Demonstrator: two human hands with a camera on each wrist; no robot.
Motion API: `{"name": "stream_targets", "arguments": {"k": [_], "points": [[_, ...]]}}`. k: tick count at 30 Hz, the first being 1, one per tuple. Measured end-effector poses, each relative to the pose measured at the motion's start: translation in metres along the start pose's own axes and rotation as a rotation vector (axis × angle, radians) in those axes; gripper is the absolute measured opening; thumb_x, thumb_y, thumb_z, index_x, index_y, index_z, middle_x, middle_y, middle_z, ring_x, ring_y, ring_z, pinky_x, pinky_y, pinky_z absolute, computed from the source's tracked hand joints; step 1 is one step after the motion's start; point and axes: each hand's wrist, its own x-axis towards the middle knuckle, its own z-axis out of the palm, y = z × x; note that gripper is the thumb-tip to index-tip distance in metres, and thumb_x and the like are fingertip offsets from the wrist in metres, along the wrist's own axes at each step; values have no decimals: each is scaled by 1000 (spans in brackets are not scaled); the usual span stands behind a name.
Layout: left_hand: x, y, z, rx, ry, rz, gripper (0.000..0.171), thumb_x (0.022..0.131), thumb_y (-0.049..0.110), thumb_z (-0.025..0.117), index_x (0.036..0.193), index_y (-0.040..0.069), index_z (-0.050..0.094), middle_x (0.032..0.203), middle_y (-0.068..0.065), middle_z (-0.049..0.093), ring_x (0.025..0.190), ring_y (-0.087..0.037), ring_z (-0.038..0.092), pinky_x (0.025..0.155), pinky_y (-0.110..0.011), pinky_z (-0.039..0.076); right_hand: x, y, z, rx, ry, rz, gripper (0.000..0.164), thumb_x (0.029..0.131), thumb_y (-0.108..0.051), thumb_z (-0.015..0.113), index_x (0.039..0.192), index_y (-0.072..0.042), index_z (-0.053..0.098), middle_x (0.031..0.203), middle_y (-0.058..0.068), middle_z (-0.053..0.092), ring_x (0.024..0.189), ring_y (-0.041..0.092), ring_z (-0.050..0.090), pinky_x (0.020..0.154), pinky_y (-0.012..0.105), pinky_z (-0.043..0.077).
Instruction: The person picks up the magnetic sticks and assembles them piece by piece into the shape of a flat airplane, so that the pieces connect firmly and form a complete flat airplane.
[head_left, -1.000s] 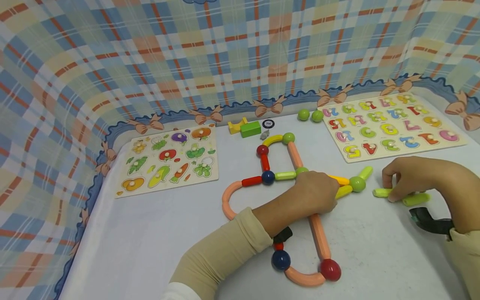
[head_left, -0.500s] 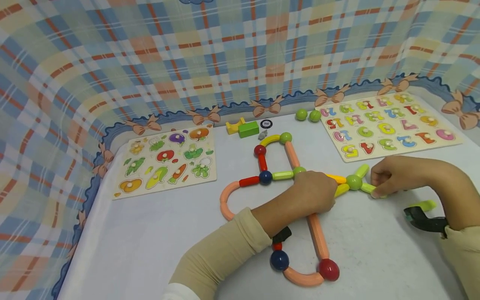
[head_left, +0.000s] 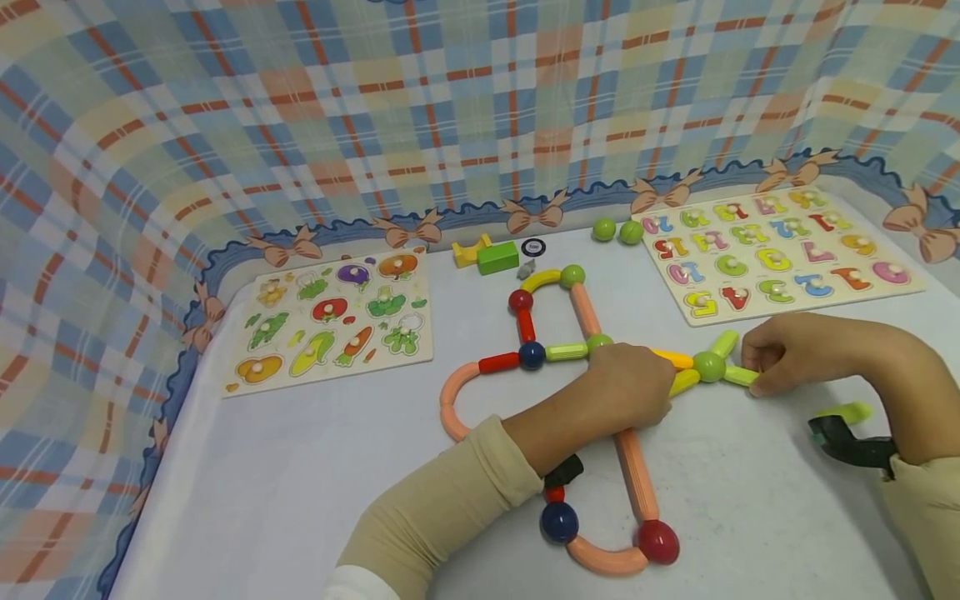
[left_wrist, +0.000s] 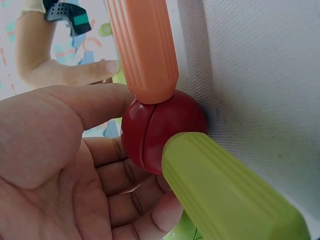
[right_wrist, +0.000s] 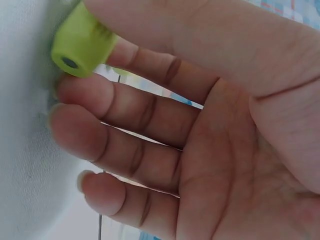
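My left hand [head_left: 633, 387] curls its thumb and fingers round a red ball [left_wrist: 180, 117], which the head view hides. A salmon magnetic stick [left_wrist: 145, 55] and a green stick [left_wrist: 230, 190] meet that ball. My right hand [head_left: 795, 354] pinches a light green magnetic stick [head_left: 740, 377] between thumb and forefinger. Its far end meets a green ball [head_left: 708, 367], and its near end with a dark disc shows in the right wrist view. Two yellow sticks, one the lower yellow stick [head_left: 684, 383], and another green stick [head_left: 724, 342] also join this ball.
The linked figure continues left with blue balls, such as the upper blue ball [head_left: 532, 356], and curved salmon sticks. A loose green stick [head_left: 853, 412] lies by the right wrist. Behind are a vegetable puzzle [head_left: 330, 325], a number puzzle [head_left: 780, 258], a green block [head_left: 498, 258] and loose green balls [head_left: 604, 230].
My right hand has moved left, bringing one green stick to the green ball and leaving the other green stick on the table. The left hand has kept its place.
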Motion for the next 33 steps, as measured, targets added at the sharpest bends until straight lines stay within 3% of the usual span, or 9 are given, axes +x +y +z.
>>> {"name": "stream_targets", "arguments": {"k": [8, 12, 15, 18, 25, 33], "points": [[-1, 0, 0, 0, 15, -1, 26, 82, 47, 59, 102, 30, 62, 74, 7, 55, 65, -11, 51, 58, -27, 38, -2, 1, -2, -33, 84, -3, 26, 73, -37, 72, 83, -16, 59, 69, 0, 48, 66, 15, 45, 56, 28, 35], [-2, 1, 0, 1, 13, -9, 26, 82, 47, 59, 102, 29, 62, 74, 7, 55, 65, -11, 51, 59, -28, 38, -1, 0, -4, -75, 263, -6, 30, 78, -39, 67, 90, -13, 59, 74, 0, 49, 67, 16, 45, 56, 29, 37], [-2, 2, 1, 1, 17, -9, 26, 82, 46, 60, 101, 29, 63, 74, 7, 56, 65, -11, 51, 59, -29, 39, 5, -1, -3, -84, 357, -20, 44, 79, -46, 65, 101, -9, 58, 81, 2, 52, 70, 17, 48, 57, 31, 40], [-3, 1, 0, 0, 14, -3, 27, 82, 46, 60, 101, 28, 63, 74, 7, 56, 65, -11, 51, 60, -29, 40, 12, -3, -1, -66, 351, -28, 51, 78, -51, 63, 105, -8, 58, 82, 2, 53, 70, 18, 48, 58, 31, 40], [-3, -2, 0, -4, -23, -14, 27, 82, 47, 60, 102, 29, 63, 76, 7, 56, 67, -12, 51, 63, -30, 40, 19, -9, 2, -9, 336, -12, 46, 76, -52, 65, 95, -10, 59, 76, 2, 50, 67, 18, 46, 56, 32, 37], [-2, 0, 1, 9, -15, 3, 28, 82, 48, 59, 103, 31, 62, 76, 8, 56, 67, -12, 51, 65, -30, 40, 18, -6, 1, -14, 338, -3, 51, 74, -53, 65, 98, -8, 60, 75, 3, 49, 67, 18, 45, 55, 31, 35]]}}
